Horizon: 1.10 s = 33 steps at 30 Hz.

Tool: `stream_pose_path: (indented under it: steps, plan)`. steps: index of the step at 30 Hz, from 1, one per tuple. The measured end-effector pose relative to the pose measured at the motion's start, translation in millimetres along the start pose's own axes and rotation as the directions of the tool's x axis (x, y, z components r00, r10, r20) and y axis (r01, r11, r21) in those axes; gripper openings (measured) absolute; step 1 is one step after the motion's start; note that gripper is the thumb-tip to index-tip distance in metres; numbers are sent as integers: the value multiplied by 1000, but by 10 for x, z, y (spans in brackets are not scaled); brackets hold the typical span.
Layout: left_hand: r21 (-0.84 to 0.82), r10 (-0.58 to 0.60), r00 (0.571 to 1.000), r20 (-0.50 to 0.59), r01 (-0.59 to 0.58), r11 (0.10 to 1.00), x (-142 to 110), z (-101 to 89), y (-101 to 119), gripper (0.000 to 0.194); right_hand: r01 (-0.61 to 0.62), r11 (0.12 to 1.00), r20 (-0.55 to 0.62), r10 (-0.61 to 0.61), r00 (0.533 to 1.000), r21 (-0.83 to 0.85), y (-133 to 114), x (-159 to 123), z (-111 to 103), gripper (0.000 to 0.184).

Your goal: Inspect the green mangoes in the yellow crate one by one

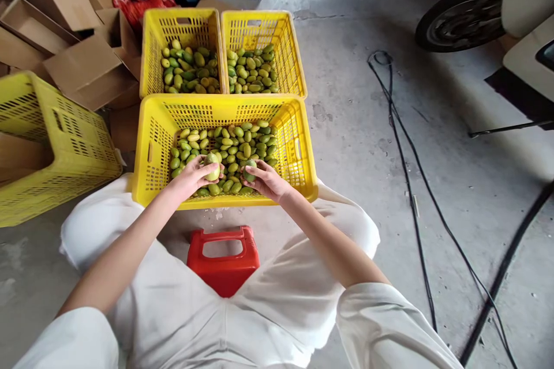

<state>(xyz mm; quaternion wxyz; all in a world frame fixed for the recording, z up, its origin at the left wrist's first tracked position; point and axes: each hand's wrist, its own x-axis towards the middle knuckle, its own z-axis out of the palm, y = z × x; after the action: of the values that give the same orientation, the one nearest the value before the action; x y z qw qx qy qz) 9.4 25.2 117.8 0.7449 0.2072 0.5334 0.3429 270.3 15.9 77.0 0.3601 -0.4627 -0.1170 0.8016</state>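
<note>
Presently, with a yellow-green crate (86, 138) standing well to the left of our hands, we are gripping a pale green fruit (212, 169) between the thumb and fingers of our left hand (193, 175). Between and beneath both hands, loose green fruits (232, 150) are lying in the front yellow crate (220, 203). We are grasping a darker green fruit (250, 170) in our right hand (268, 180), while black cables (403, 153) are trailing across the floor (346, 144) well to its right.
</note>
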Motion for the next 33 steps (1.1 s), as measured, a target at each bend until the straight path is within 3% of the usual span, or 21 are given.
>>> stream_pose_path:
  steps: [4, 9, 14, 16, 20, 25, 29, 33]
  plan:
    - [74, 18, 1000, -9, -18, 997, -14, -4, 8, 57, 51, 998, -13, -51, 999, 32, -11, 2, 35, 75]
    - [-17, 7, 999, 39, -7, 1000, -9, 26, 66, 38, 76, 996, 83, -72, 994, -49, -80, 8, 84, 67]
    - [-88, -56, 996, 65, 62, 994, 20, 2, 78, 22, 72, 997, 89, -74, 993, 31, -102, 56, 94, 42]
    - [-40, -25, 994, 105, 29, 999, 13, -4, 78, 29, 83, 996, 107, -87, 990, 46, -94, 61, 83, 41]
    - [51, 87, 982, 169, -97, 994, -23, 7, 80, 52, 126, 992, 140, -129, 982, 29, -77, 25, 85, 57]
    - [69, 112, 984, 141, -123, 990, -54, 18, 93, 49, 146, 988, 100, -151, 983, 53, -87, -15, 127, 74]
    - [70, 95, 992, 87, -101, 992, -50, 28, 91, 42, 129, 992, 109, -129, 986, 9, -117, -6, 121, 67]
    - [-31, 70, 997, 30, -69, 997, -14, 36, 85, 28, 155, 988, 75, -156, 985, 26, -139, 27, 102, 52]
